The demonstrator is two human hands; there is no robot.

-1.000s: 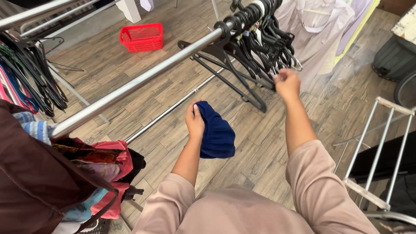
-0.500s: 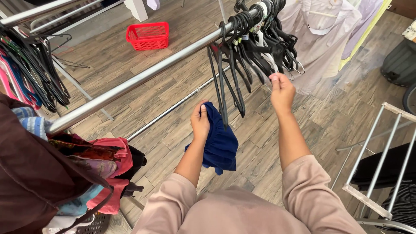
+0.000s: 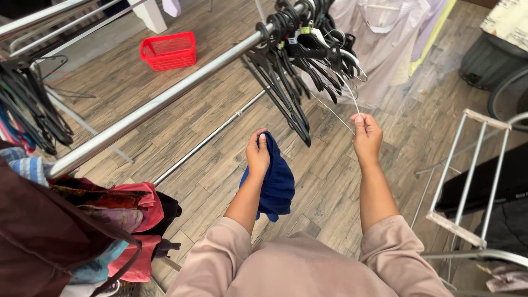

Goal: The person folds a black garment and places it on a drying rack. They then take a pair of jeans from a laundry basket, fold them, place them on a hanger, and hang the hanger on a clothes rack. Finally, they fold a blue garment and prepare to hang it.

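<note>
Left hand (image 3: 257, 153) holds one blue garment (image 3: 276, 184), right hand (image 3: 367, 136) one wire hanger (image 3: 336, 113)

- Small pale tags (image 3: 306, 39) sit among the black hangers (image 3: 286, 93) on the metal rail (image 3: 165, 102). They are above and to the left of the right hand (image 3: 367, 137) fingers (image 3: 360, 118), which pinch a thin wire hanger (image 3: 335, 113). The tags are whitish and roughly rectangular, too small to tell more.
- A short strip of white print (image 3: 514, 195) lies on a black surface at the right edge, well right of and below those fingers and far from the left hand (image 3: 258, 154) fingers on the blue cloth (image 3: 278, 184).
</note>
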